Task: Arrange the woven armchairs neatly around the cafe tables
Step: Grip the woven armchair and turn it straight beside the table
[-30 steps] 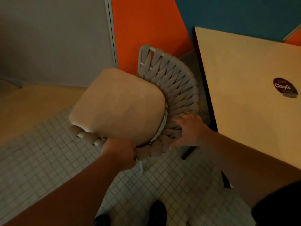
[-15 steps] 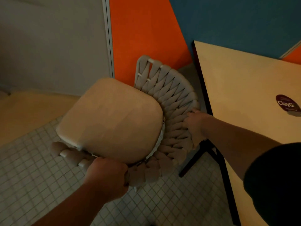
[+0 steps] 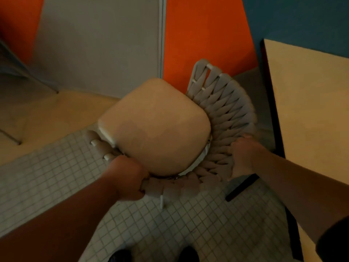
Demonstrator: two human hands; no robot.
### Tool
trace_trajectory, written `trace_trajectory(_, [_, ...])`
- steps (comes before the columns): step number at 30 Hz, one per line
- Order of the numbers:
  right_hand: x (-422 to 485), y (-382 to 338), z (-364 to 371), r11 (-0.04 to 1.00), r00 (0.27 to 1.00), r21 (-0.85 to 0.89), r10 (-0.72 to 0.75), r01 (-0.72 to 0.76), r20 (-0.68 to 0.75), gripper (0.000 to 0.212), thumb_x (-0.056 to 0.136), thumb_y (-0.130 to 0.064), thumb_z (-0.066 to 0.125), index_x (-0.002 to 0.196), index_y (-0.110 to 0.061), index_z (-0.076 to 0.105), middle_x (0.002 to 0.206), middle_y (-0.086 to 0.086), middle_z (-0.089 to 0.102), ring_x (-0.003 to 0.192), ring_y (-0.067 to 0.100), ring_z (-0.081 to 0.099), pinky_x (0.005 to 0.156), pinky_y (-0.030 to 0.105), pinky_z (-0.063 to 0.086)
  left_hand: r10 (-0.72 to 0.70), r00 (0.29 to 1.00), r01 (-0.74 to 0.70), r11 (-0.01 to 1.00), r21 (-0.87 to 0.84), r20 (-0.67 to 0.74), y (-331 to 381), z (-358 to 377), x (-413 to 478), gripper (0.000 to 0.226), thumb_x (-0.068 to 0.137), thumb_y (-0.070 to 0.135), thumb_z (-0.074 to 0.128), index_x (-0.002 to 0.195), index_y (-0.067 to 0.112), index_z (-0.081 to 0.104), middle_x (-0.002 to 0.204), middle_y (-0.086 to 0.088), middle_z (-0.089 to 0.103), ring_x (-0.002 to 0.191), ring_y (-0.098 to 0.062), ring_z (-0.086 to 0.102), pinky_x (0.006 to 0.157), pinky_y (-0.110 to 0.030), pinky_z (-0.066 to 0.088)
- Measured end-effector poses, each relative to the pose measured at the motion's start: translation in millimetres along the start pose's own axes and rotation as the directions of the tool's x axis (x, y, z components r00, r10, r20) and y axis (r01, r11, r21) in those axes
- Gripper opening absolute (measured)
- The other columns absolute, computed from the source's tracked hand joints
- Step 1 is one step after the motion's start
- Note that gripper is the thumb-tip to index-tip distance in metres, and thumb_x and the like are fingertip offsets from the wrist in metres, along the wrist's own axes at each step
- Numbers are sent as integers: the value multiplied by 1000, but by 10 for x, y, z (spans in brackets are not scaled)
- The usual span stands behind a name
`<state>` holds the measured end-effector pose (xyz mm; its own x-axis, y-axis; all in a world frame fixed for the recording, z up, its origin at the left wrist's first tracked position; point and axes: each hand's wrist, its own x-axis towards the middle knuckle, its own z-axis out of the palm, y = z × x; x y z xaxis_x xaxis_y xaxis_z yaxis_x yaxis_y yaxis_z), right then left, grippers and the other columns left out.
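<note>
Left hand [image 3: 127, 179], right hand [image 3: 242, 157]: each grip apparently holds the woven armchair [image 3: 229, 112] rim.

the wall has an orange part [image 3: 204, 35], a grey panel [image 3: 98, 44] to its left and a blue part [image 3: 294, 17] to its right. the near floor is small white square tiles [image 3: 188, 224]. by the grey panel the floor is plain tan [image 3: 47, 114]. the room is dim.

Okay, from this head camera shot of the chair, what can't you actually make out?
Head view only:
Woven armchair legs: seat cushion hides all but one.
Left hand: fingers curl under the rim, unseen.
Table: cut off by the right edge.
Shoes: cropped at the bottom edge, dark.
</note>
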<state>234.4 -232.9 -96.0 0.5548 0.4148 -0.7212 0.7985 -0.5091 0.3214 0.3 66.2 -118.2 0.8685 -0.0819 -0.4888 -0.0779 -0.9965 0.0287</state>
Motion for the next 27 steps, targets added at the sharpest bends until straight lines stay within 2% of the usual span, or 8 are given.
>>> trace_trajectory(6, [-217, -806, 29, 954, 973, 298, 47, 23, -226, 53, 65, -68, 70, 101, -29, 71, 106, -7, 68, 102, 16, 63, 82, 28, 39, 4, 998, -18, 977, 212, 69, -875, 36, -96, 54, 63, 69, 45, 111, 53, 63, 109, 26, 66, 115, -10, 55, 103, -46, 30])
trace_trajectory(10, [-291, -1321, -106, 931, 978, 361, 122, -53, -171, 56, 61, -70, 59, 99, -30, 69, 109, -6, 69, 102, 17, 63, 82, 28, 36, 9, 996, -31, 968, 251, 92, -1270, -148, -116, 54, 71, 65, 53, 124, 58, 56, 130, 30, 58, 131, -11, 45, 108, -49, 25])
trace_trajectory(13, [-315, -1512, -199, 929, 978, 362, 146, -84, -148, 61, 65, -74, 61, 105, -29, 69, 110, -6, 68, 102, 18, 62, 81, 29, 29, 15, 996, -41, 957, 288, 93, -1423, -206, -121, 57, 71, 65, 53, 128, 56, 55, 134, 29, 57, 131, -12, 46, 110, -47, 23])
trace_trajectory(17, [-360, -1614, -298, 926, 974, 364, 167, -102, -151, 51, 66, -72, 64, 98, -33, 63, 108, -7, 67, 101, 17, 62, 83, 32, 32, 0, 995, -31, 952, 304, 99, -1522, -188, -131, 59, 71, 66, 53, 129, 54, 56, 135, 28, 57, 132, -12, 47, 112, -47, 22])
trace_trajectory(21, [-346, -1607, -331, 926, 981, 367, 144, -87, -129, 60, 61, -73, 57, 105, -34, 65, 112, -7, 67, 104, 18, 62, 91, 36, 37, -11, 998, -8, 959, 282, 64, -1497, -190, -137, 57, 74, 64, 53, 130, 52, 56, 136, 23, 54, 133, -15, 44, 118, -47, 16])
trace_trajectory(23, [-370, -1579, -350, 922, 987, 380, 125, -79, -99, 69, 61, -74, 54, 114, -32, 66, 119, -6, 66, 111, 19, 61, 100, 37, 38, -64, 997, 52, 959, 280, 36, -1417, -160, -176, 58, 78, 62, 57, 135, 50, 52, 143, 15, 48, 138, -20, 37, 120, -48, 13])
trace_trajectory(25, [-423, -1534, -413, 919, 992, 388, 101, -63, -80, 75, 61, -76, 56, 120, -30, 64, 125, -4, 65, 117, 20, 60, 103, 37, 39, -258, 966, 253, 942, 220, -8, -1294, -125, -236, 67, 85, 55, 62, 147, 46, 39, 159, 2, 30, 149, -31, 21, 122, -56, 11])
trace_trajectory(27, [-476, -1518, -460, 916, 994, 398, 89, -55, -68, 70, 60, -79, 61, 111, -30, 63, 120, -4, 65, 114, 21, 61, 95, 35, 40, -539, 842, 539, 842, -1, 20, -1088, -156, -338, 85, 92, 42, 63, 160, 36, 13, 168, -13, 1, 154, -41, 2, 122, -65, 8])
